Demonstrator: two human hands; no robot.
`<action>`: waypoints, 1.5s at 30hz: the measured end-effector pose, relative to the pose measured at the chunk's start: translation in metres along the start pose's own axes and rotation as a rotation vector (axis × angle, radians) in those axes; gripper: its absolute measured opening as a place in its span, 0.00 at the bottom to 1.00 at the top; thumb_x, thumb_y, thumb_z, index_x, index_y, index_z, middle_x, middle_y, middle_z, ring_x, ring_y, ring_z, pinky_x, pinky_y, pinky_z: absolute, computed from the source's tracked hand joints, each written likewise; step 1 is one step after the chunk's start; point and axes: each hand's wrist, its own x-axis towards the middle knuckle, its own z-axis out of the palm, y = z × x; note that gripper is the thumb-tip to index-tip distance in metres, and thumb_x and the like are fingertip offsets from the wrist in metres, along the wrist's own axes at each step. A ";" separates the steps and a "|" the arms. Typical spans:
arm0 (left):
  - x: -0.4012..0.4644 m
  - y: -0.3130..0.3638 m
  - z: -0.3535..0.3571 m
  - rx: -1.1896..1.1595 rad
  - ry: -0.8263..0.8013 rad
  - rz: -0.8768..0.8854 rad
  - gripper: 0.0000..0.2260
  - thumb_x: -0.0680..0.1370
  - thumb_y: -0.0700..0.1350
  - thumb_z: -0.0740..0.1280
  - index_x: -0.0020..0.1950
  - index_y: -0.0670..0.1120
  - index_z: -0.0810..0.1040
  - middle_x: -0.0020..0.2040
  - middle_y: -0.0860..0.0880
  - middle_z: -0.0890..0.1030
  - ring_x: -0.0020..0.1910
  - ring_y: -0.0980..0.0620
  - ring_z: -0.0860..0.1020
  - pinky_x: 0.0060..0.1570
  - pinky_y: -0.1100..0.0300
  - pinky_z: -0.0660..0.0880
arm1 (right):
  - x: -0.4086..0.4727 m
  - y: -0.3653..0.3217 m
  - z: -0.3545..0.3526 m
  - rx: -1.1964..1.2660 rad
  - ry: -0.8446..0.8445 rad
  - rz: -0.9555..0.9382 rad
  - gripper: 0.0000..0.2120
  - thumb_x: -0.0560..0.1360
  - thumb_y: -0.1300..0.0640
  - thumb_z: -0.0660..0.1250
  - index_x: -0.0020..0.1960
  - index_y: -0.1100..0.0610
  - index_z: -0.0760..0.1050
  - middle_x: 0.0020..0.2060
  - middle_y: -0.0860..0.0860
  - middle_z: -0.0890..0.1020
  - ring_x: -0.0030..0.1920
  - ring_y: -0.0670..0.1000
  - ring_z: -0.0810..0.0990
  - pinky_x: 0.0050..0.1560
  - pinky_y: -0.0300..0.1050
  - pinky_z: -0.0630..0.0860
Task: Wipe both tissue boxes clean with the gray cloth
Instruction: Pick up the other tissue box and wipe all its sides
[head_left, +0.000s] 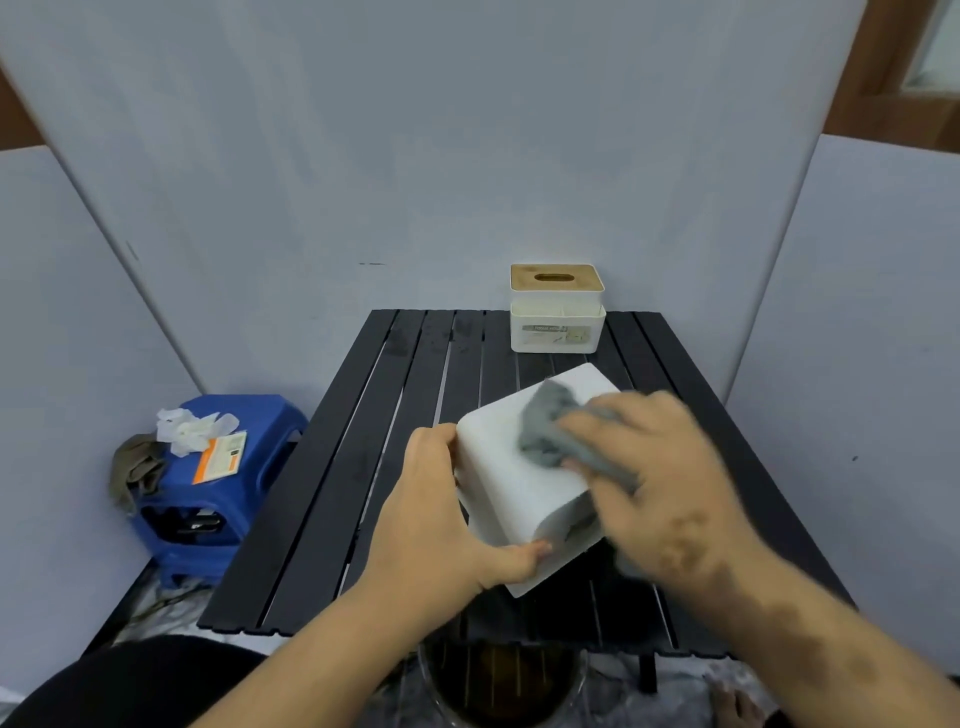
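A plain white tissue box (498, 467) lies tipped on the black slatted table (374, 467), near its front. My left hand (441, 514) grips the box's left side, thumb along its lower edge. My right hand (670, 493) holds the gray cloth (550, 426) bunched against the box's upper face; the hand is blurred. A second white tissue box with a wooden slotted lid (557, 309) stands upright at the table's far edge, apart from both hands.
A blue plastic stool (244, 499) stands left of the table with crumpled white plastic, a card and a drab rag on it. Pale panels wall in the table on three sides. A round dark bin (504, 680) sits under the front edge.
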 end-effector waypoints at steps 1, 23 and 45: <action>0.000 0.000 0.000 -0.010 -0.001 0.002 0.41 0.54 0.65 0.79 0.61 0.58 0.65 0.60 0.59 0.73 0.58 0.59 0.76 0.56 0.50 0.79 | -0.006 -0.015 0.004 0.018 -0.030 -0.070 0.20 0.69 0.61 0.64 0.58 0.49 0.81 0.51 0.47 0.80 0.44 0.54 0.71 0.43 0.49 0.74; 0.003 -0.009 0.001 -0.034 -0.010 0.002 0.43 0.54 0.63 0.81 0.64 0.59 0.65 0.62 0.63 0.70 0.61 0.65 0.73 0.59 0.59 0.76 | -0.004 0.040 -0.015 0.002 -0.012 -0.190 0.20 0.72 0.62 0.60 0.61 0.50 0.79 0.54 0.49 0.81 0.46 0.56 0.74 0.51 0.44 0.71; 0.004 -0.011 0.001 -0.039 -0.013 0.007 0.43 0.54 0.64 0.82 0.63 0.61 0.65 0.61 0.65 0.70 0.63 0.63 0.73 0.63 0.55 0.77 | -0.011 0.029 -0.007 -0.060 0.076 -0.019 0.18 0.71 0.62 0.63 0.59 0.55 0.81 0.52 0.51 0.79 0.47 0.57 0.74 0.47 0.50 0.74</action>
